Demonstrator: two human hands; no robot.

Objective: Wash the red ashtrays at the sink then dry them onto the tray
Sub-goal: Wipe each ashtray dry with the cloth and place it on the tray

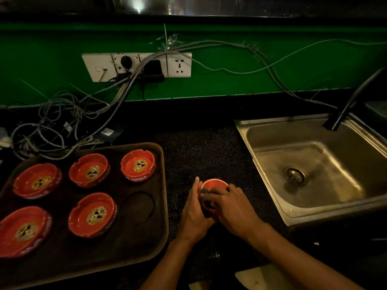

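Here both hands' fingers [211, 196] clasp one red ashtray [213, 185] between them.

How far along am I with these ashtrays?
Five red ashtrays already sit on the tray. A sixth ashtray is in hand over the mat: left hand grips it, right hand rubs it. One tray spot remains free.

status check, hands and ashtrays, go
Both hands, left and right, grip one ashtray over the mat. Five ashtrays on tray. Sink bare, nothing blocking.
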